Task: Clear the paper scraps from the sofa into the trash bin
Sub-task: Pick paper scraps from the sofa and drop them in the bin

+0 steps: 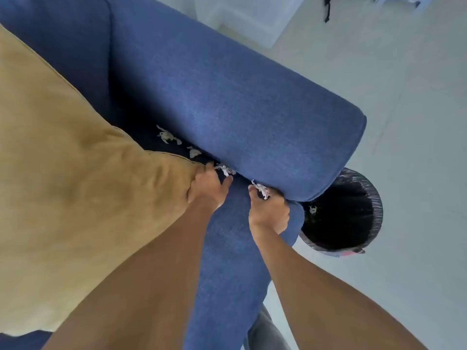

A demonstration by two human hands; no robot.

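Observation:
White paper scraps lie in the crease between the blue sofa's seat [227,248] and its armrest [240,102]: one clump [166,136] farthest back, a smaller one [194,152] in front of it, another [225,170] beside my left hand. My left hand [208,189] grips the corner of the tan cushion [63,173] and holds it back. My right hand [269,212] is closed on a paper scrap [260,189] at the seat's front corner. The trash bin [376,198], lined with a black bag, stands on the floor just right of the armrest, with one scrap [312,209] inside.
Pale tiled floor [417,122] surrounds the sofa's end. A white box or low table [247,16] stands beyond the armrest, with black straps [327,8] on the floor farther right. A grey trouser leg [265,332] shows at the bottom.

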